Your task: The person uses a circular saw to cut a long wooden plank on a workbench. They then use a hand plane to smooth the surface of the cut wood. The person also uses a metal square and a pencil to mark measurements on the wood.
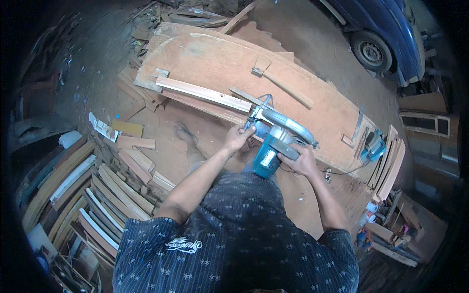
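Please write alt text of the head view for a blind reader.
Left hand and right hand hold a teal circular saw near one end of a wooden strip; a hammer lies farther back on the workbench.

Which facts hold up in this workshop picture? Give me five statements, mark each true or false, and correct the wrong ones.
1. The right grip is around the dark handle of the teal-and-silver circular saw. True.
2. The left grip hangs well away from the saw. False: it is on the saw's front part.
3. The metal-headed hammer with a pale wooden handle lies on the floor. False: the hammer lies on the broad, dusty wooden worktop.
4. A blue vehicle with a dark-tyred wheel shows at upper right. True.
5. The long, narrow, pale wooden plank lies right of the saw. False: the plank lies left of it.
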A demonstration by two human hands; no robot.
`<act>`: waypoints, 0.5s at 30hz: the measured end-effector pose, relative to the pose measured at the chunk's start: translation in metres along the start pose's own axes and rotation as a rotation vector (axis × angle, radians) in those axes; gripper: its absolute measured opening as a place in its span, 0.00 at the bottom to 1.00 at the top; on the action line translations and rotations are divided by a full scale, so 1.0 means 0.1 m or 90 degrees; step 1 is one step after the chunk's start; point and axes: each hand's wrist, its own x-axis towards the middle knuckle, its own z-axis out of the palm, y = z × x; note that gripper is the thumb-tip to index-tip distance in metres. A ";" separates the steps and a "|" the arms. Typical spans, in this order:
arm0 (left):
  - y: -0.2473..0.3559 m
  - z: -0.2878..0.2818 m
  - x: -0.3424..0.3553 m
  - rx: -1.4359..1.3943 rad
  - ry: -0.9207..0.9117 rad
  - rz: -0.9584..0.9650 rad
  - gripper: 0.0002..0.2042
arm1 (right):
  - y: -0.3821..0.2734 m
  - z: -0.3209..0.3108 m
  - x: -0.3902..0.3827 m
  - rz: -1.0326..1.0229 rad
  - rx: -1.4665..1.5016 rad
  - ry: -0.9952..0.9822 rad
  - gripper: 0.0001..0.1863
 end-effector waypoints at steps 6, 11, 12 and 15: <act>-0.01 0.13 0.13 -0.058 0.100 -0.129 0.26 | 0.60 0.09 0.29 -0.022 0.050 -0.075 0.24; -0.33 0.16 0.28 -0.001 0.228 -0.019 0.22 | 0.67 0.15 0.33 0.020 0.106 -0.118 0.27; -0.37 0.15 0.30 -0.008 0.246 0.008 0.20 | 0.68 0.18 0.35 0.023 0.114 -0.118 0.28; -0.49 0.07 0.39 0.063 0.277 0.012 0.19 | 0.64 0.22 0.39 0.005 0.068 -0.124 0.29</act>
